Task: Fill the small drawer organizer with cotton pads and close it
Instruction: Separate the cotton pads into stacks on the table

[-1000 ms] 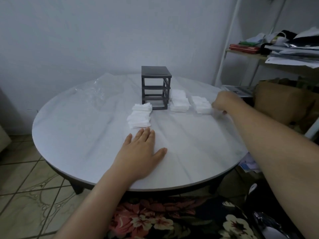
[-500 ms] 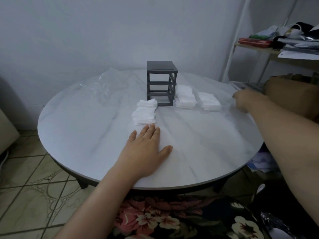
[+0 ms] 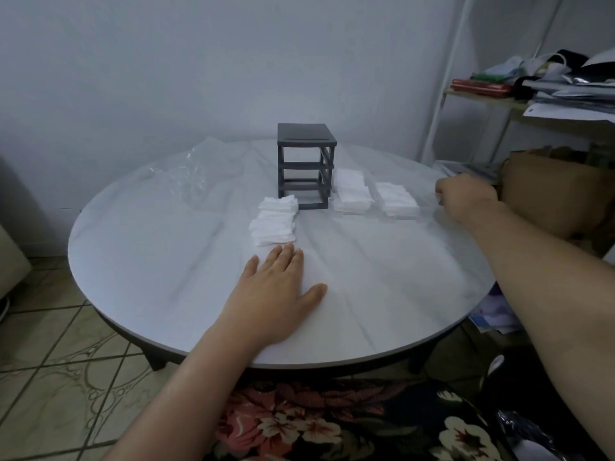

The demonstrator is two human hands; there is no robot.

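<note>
On the round table (image 3: pixel 149 261) a dark organizer (image 3: pixel 306 166) stands upright toward the far side, its three slots showing as bare frame. Cotton pads lie in stacks: two at its front left corner (image 3: pixel 275 224), more just right of it (image 3: pixel 352 194), another stack (image 3: pixel 397 199) farther right. The left hand (image 3: pixel 276 294) lies flat on the tabletop, fingers spread, just short of the nearest stack. The right hand (image 3: pixel 466 197) is curled into a loose fist by the right edge; whether it grips anything, I cannot tell. Crumpled clear plastic (image 3: pixel 196 174) sits at the far left.
</note>
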